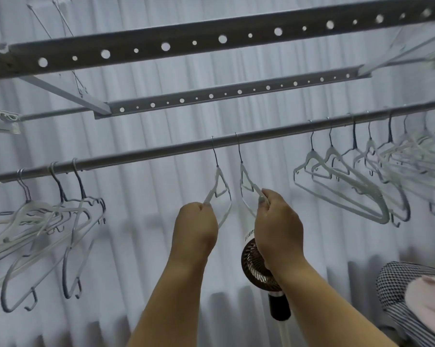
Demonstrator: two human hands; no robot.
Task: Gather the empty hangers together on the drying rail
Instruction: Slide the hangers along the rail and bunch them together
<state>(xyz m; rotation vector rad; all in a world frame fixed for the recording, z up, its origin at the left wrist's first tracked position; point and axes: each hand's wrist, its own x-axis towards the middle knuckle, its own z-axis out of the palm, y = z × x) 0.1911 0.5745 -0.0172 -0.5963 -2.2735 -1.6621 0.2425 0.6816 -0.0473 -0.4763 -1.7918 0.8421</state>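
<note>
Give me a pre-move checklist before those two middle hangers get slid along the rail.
1. Left hand grips the left middle hanger: ok.
2. Right hand grips the right middle hanger: ok.
3. Both hooks sit over the drying rail: ok.
4. Bare rail towards the left cluster: ok.
5. Bare rail towards the right cluster: ok.
6. Which cluster is the target: cannot tell.

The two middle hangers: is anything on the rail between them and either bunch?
Nothing visible. The left hand and right hand each hold one hanger, and. The rail shows bare to the left bunch and on toward the right bunch.
</note>
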